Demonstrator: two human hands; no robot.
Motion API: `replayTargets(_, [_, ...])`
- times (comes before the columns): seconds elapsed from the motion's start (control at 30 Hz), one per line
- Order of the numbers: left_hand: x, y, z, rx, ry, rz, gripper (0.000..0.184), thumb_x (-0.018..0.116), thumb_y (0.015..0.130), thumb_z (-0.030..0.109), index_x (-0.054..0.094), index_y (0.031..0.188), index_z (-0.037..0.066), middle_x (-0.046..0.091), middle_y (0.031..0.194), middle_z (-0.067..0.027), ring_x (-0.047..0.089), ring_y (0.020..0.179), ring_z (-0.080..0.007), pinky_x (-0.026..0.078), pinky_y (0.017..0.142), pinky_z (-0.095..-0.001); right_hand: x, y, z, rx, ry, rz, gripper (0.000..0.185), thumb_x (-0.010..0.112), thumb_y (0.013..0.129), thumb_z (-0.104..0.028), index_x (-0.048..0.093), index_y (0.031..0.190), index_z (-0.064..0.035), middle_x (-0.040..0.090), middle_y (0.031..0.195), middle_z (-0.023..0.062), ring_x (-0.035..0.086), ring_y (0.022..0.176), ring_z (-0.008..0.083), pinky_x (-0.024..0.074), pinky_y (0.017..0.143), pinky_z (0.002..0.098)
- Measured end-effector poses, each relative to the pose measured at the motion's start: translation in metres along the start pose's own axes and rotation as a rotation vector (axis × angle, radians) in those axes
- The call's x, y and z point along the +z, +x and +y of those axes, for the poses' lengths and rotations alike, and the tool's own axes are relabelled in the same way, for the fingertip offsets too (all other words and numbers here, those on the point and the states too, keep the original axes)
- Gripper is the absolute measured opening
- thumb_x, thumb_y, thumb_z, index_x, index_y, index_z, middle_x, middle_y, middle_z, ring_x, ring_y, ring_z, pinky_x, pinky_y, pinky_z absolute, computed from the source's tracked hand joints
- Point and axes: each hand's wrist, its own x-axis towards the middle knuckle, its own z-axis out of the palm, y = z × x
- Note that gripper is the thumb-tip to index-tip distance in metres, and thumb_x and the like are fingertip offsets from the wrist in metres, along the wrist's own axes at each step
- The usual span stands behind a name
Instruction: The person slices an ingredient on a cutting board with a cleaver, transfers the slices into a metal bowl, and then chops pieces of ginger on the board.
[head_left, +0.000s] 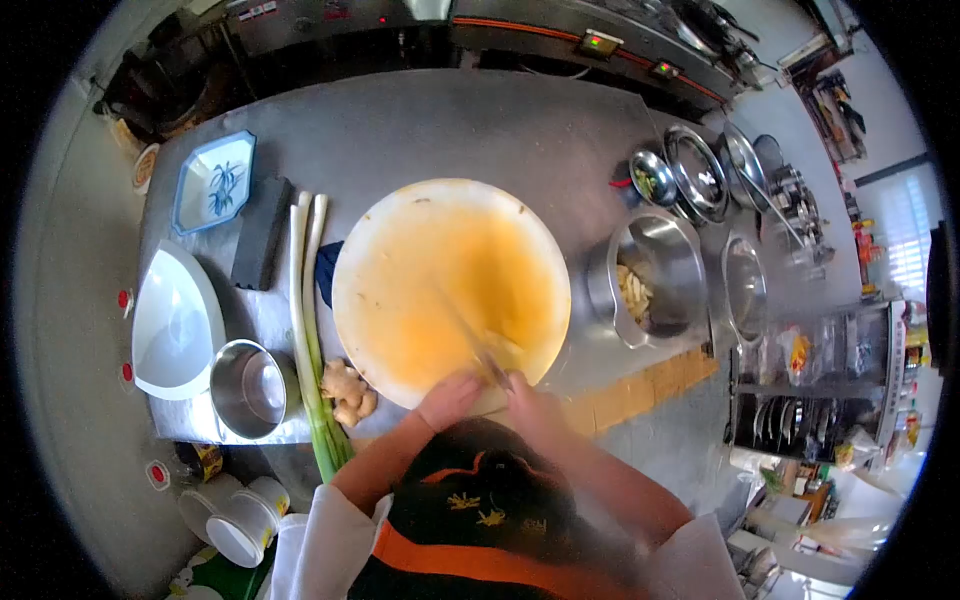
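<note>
A round cutting board (pixel 400 260), white at the rim and stained orange, lies in front of me. My right hand (pixel 530 402) is closed around the handle of a knife (pixel 472 338) at the board's near edge. The blade is blurred and points away over the board, up and to the left. Close beside it, my left hand (pixel 452 398) rests at the near rim with its fingers bent; what they hold is too small and blurred to name. A pale piece of food (pixel 502 347) lies by the blade.
Left of the board are ginger (pixel 347 392), long scallions (pixel 301 280), a dark grey block (pixel 262 233), a metal pot (pixel 250 390), a white bowl (pixel 178 330) and a blue-rimmed dish (pixel 215 182). On the right stand a steel pot (pixel 672 250) with pale pieces and several metal bowls (pixel 697 172).
</note>
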Motion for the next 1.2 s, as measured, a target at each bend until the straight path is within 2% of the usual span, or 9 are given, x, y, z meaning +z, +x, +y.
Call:
replayTargets(0.5, [0.002,0.000,-0.001,0.042,-0.037,0.069,0.030,0.050,0.071,0.007,0.053,0.100,0.000,0.050,0.093,-0.0082,0.049,0.078,-0.0223,0.043,0.068,-0.0325,-0.008,-0.016,0.010,-0.140,-0.260,-0.188,0.042,0.042,0.075,-0.004,0.029,0.114,-0.0014,0.055,0.085,0.0247,0.057,0.070,0.0392,0.0453,0.058,0.0461])
replayTargets(0.57, [0.019,-0.014,-0.003,-0.133,-0.153,-0.070,0.033,0.052,0.065,0.007,0.053,0.096,-0.002,0.049,0.107,-0.0118,0.048,0.098,-0.0280,0.044,0.078,-0.0348,-0.009,-0.011,0.007,-0.086,-0.236,-0.236,0.043,0.043,0.074,-0.004,0.029,0.115,0.0002,0.056,0.084,0.0249,0.056,0.069,0.0397,0.0452,0.057,0.0467])
replayTargets(0.6, [0.013,-0.010,-0.002,-0.134,-0.155,-0.071,0.033,0.052,0.065,0.007,0.053,0.096,-0.002,0.049,0.107,-0.0118,0.048,0.098,-0.0280,0.044,0.078,-0.0348,-0.006,-0.010,0.009,-0.084,-0.234,-0.238,0.043,0.043,0.074,-0.004,0.029,0.115,0.0002,0.056,0.084,0.0249,0.056,0.069,0.0397,0.0452,0.057,0.0467])
replayTargets(0.7, [0.000,0.003,0.002,-0.214,-0.213,-0.147,0.032,0.051,0.066,0.008,0.053,0.097,-0.002,0.048,0.108,-0.0123,0.048,0.099,-0.0280,0.044,0.079,-0.0349,0.018,-0.001,0.029,-0.088,-0.196,-0.161,0.043,0.043,0.074,-0.005,0.031,0.114,0.0011,0.057,0.081,0.0239,0.057,0.069,0.0390,0.0451,0.057,0.0466])
replayTargets(0.8, [0.008,-0.002,-0.001,-0.140,-0.238,-0.082,0.033,0.052,0.069,0.007,0.052,0.100,-0.003,0.048,0.110,-0.0131,0.047,0.099,-0.0284,0.043,0.080,-0.0346,0.042,0.025,0.030,-0.264,-0.029,0.116,0.041,0.044,0.074,-0.005,0.033,0.114,0.0016,0.057,0.077,0.0236,0.057,0.069,0.0382,0.0451,0.058,0.0462])
replayTargets(0.9, [0.011,-0.009,-0.001,-0.142,-0.180,-0.118,0.033,0.052,0.070,0.008,0.051,0.102,-0.002,0.048,0.110,-0.0133,0.048,0.099,-0.0285,0.043,0.081,-0.0349,0.031,0.042,0.012,-0.192,-0.109,0.041,0.036,0.043,0.076,-0.007,0.034,0.111,0.0006,0.057,0.076,0.0237,0.056,0.071,0.0384,0.0449,0.060,0.0458])
replayTargets(0.97, [0.016,-0.010,0.000,-0.073,-0.053,-0.091,0.035,0.051,0.070,0.008,0.051,0.103,-0.001,0.048,0.110,-0.0126,0.047,0.099,-0.0276,0.043,0.082,-0.0348,0.022,0.036,0.009,0.046,0.042,0.099,0.028,0.042,0.078,-0.008,0.037,0.105,-0.0007,0.057,0.076,0.0236,0.056,0.071,0.0394,0.0447,0.061,0.0454])
replayTargets(1.07, [0.004,-0.003,-0.001,-0.075,-0.171,0.129,0.031,0.050,0.071,0.008,0.050,0.101,0.001,0.050,0.100,-0.0130,0.050,0.085,-0.0278,0.044,0.074,-0.0356,0.020,0.024,0.008,-0.022,0.144,0.243,0.025,0.042,0.079,-0.009,0.036,0.101,-0.0018,0.057,0.078,0.0234,0.055,0.071,0.0397,0.0445,0.061,0.0457])
replayTargets(1.2, [-0.005,-0.008,0.004,-0.184,-0.152,-0.007,0.032,0.050,0.071,0.007,0.051,0.102,0.001,0.051,0.099,-0.0119,0.051,0.085,-0.0268,0.044,0.074,-0.0357,-0.008,0.002,-0.005,0.007,-0.038,0.022,0.028,0.043,0.077,-0.007,0.034,0.103,-0.0019,0.056,0.079,0.0237,0.055,0.071,0.0397,0.0445,0.061,0.0460])
